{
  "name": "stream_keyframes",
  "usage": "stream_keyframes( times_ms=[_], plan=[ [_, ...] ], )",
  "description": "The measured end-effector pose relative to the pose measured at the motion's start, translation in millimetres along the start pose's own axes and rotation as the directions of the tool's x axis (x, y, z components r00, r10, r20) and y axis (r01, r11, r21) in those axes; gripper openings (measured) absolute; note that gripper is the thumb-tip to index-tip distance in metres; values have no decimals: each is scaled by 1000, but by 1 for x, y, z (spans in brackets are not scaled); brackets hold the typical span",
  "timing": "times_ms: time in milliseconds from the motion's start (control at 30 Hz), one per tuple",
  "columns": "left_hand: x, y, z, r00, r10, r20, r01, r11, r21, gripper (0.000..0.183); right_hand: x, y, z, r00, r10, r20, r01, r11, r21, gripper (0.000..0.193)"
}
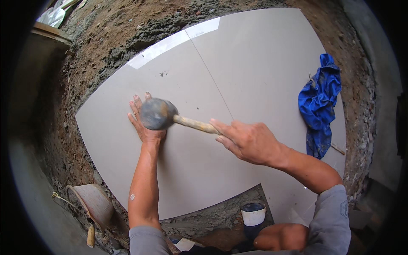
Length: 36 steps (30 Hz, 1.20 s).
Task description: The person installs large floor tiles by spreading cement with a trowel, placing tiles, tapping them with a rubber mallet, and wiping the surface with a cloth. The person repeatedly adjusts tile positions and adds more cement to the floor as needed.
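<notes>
My right hand grips the wooden handle of a mallet with a dark, rounded head, slightly smeared by motion. The mallet head is raised over my left hand and hides much of its back. Spread fingers show past the head, and that hand lies flat on a large, glossy beige floor tile. A thin straight joint parts this tile from a second beige tile on the right.
A crumpled blue cloth lies on the right tiles. Wet mortar borders the near edge, where a white-and-dark container stands by my knee. At lower left are a dirty bucket and a wooden handle. Rough soil surrounds the tiles.
</notes>
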<state>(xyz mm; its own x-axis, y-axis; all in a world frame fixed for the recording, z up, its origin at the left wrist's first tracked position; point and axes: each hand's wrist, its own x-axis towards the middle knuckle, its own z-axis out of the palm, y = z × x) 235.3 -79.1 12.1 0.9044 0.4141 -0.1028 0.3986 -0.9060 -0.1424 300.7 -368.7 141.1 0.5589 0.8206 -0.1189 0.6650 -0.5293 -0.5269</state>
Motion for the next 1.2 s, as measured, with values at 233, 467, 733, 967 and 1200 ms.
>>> stream_keyframes(
  times_ms=[233, 467, 733, 967, 1200],
  plan=[
    [-3, 6, -4, 994, -85, -64, 70, 978, -198, 75, 135, 13, 15, 943, -51, -329, 20, 995, -96, 39],
    [-2, 5, -3, 995, -96, -39, 87, 978, -190, 75, 140, 23, 29, 950, 38, -309, -7, 995, 102, 38],
    [-3, 5, -2, 994, -80, -74, 68, 985, -161, 75, 136, 13, 28, 973, 140, -183, -99, 971, 219, 41],
    [-4, 4, 5, 994, -74, -78, 62, 987, -151, 75, 156, -26, 49, 875, -59, -481, 211, 940, 268, 41],
    [-2, 5, -2, 994, -108, -6, 105, 977, -184, 75, 168, -16, 54, 949, -19, -314, 66, 988, 142, 32]
  ],
)
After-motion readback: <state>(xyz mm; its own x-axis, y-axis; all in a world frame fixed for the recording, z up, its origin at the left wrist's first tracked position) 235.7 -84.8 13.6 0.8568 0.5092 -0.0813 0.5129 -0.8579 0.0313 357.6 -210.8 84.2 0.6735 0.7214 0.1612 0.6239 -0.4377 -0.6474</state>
